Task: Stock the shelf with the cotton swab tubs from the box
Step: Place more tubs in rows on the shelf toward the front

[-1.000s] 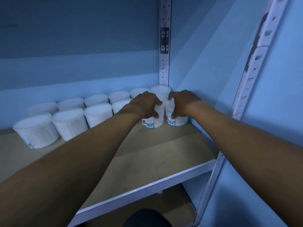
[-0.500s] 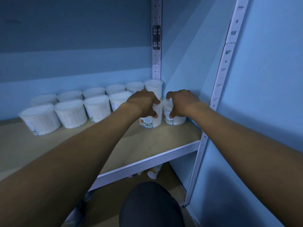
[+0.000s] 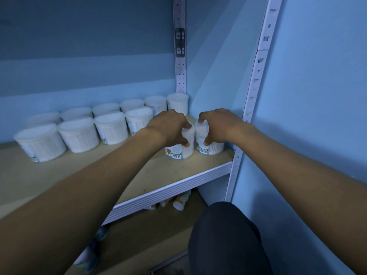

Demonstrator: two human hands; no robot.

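Both hands unmoved — left hand (image 3: 168, 127) and right hand (image 3: 218, 126) each still gripping a tub — shelf (image 3: 178, 175).

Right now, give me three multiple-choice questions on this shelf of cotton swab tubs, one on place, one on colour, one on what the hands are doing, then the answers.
1. Where do the two tubs under the hands stand?
A. at the shelf's right end, near the front edge
B. at the shelf's left end
C. on the floor below

2. What colour is the wall behind the shelf?
A. red
B. blue
C. yellow

3. What is the state of the hands?
A. both hang idle
B. only one holds a tub
C. each grips one tub

Answers:
1 A: the left white round plastic tub and the right tub stand beside the right metal post on the tan wooden shelf.
2 B: the wall is blue.
3 C: the left hand and the right hand each curl round a tub.
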